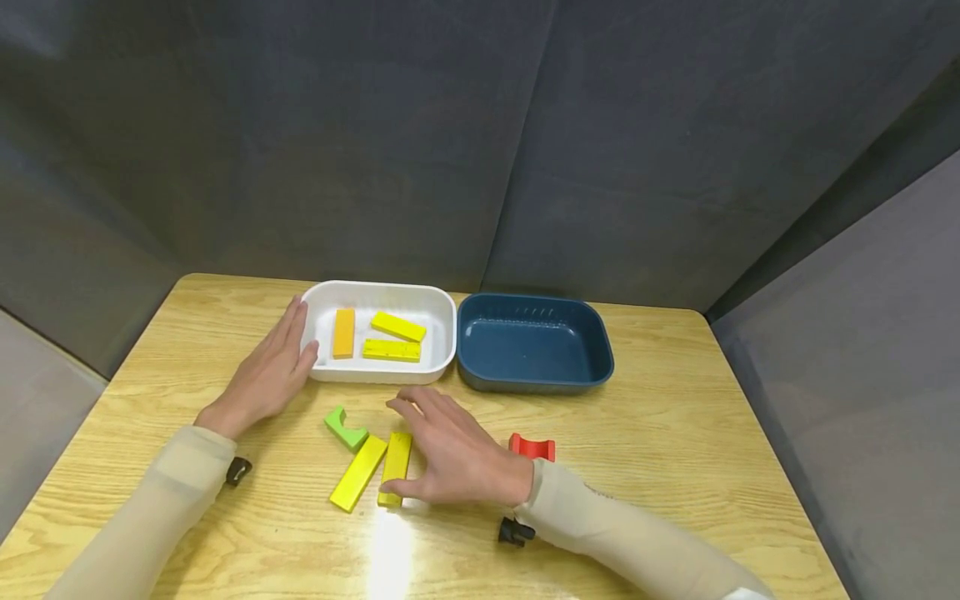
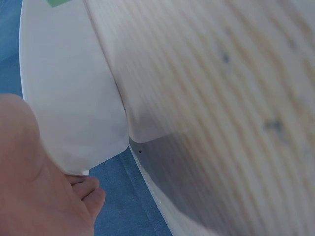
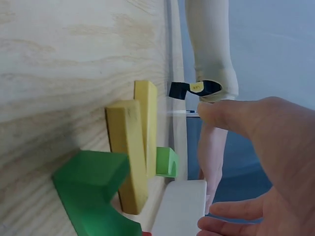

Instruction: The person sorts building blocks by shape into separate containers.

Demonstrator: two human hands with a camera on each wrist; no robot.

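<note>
My left hand [image 1: 258, 371] touches the left end of the white tray [image 1: 382, 377], its fingers straight along the wall. One orange block [image 1: 343, 333] and two yellow blocks lie inside. Over the table hovers my right hand [image 1: 465, 450], thumb and fingers spread above a yellow block [image 1: 396, 467], not gripping it. Beside that block lie another yellow block [image 1: 358, 473] and a light green notched block [image 1: 345, 429]. In the right wrist view a dark green notched block [image 3: 93, 179] appears close up; my right hand hides it in the head view.
A dark blue tray [image 1: 532, 342] stands against the white tray's right side. Behind my right wrist sits a red notched block [image 1: 532, 447], partly covered. Dark curtain [image 1: 375, 150] hangs behind the wooden table [image 1: 660, 400].
</note>
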